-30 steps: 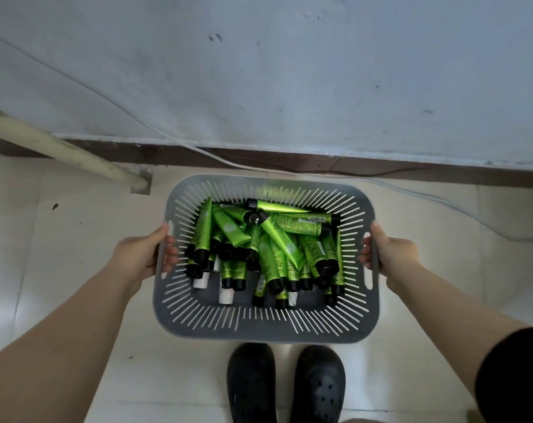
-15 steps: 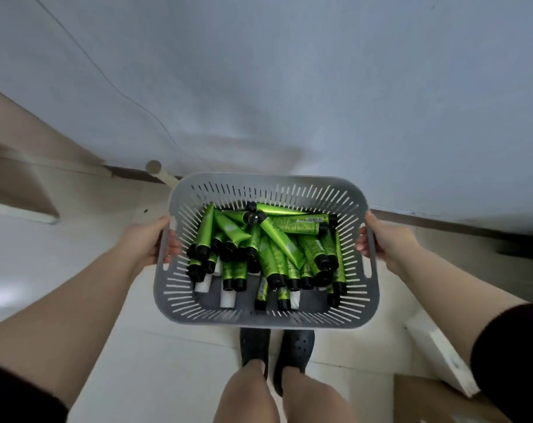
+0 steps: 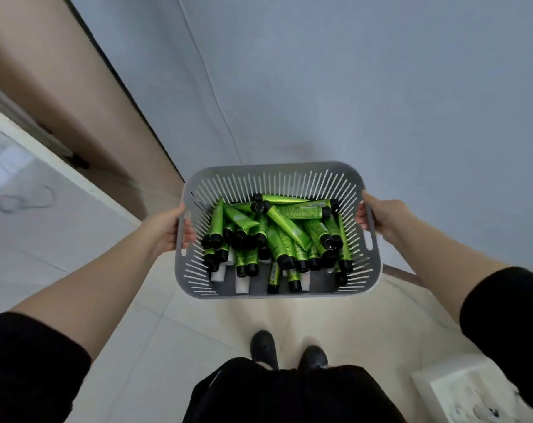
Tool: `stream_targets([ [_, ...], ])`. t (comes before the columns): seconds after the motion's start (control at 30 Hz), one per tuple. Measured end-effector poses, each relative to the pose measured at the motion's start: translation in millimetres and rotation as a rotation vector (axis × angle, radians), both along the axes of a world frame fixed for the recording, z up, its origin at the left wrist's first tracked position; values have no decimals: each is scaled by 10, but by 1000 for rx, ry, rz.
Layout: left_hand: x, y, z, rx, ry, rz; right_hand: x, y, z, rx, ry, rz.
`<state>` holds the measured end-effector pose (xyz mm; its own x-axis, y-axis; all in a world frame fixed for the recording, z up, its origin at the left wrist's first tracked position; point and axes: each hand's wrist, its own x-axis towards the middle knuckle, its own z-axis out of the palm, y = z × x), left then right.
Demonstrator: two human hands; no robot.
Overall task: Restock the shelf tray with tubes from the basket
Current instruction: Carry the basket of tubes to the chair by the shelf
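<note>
A grey slotted plastic basket (image 3: 277, 175) hangs in the air in front of me, well above the floor. Inside lies a heap of several green tubes (image 3: 285, 227) with black caps, plus a few white ones near the front wall. My left hand (image 3: 167, 228) grips the basket's left handle slot, fingers curled through it. My right hand (image 3: 381, 216) grips the right handle slot the same way. No shelf tray is in view.
A grey wall (image 3: 381, 87) with a thin cable running down it stands ahead. A tan door or panel (image 3: 60, 87) and a white ledge (image 3: 60, 166) lie to the left. A white box (image 3: 472, 392) sits on the tiled floor at lower right, beside my black shoes (image 3: 289, 352).
I have lifted the basket off the floor and stood up, turning left; the wall base and pipe dropped out of view and a tan panel and white ledge appeared on the left.
</note>
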<state>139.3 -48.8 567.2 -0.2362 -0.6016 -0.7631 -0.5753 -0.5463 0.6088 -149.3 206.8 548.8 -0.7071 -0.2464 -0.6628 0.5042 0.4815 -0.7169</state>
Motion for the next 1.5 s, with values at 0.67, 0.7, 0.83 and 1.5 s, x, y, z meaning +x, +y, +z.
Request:
stream_targets([
  [0.67,2305,272,-40,62,-12,577,1334,-1859,-42,70,-100,674],
  [0.7,2410,365,-36,54,-18,635,1423,-1958,-45,68,-109,736],
  [0.83,2728,801,33,6,-66,888,1786,-2322,15,34,-123,956],
  [1.5,2966,3895,332,-81,-110,2122,4393,-2316,282,-41,-240,2003],
])
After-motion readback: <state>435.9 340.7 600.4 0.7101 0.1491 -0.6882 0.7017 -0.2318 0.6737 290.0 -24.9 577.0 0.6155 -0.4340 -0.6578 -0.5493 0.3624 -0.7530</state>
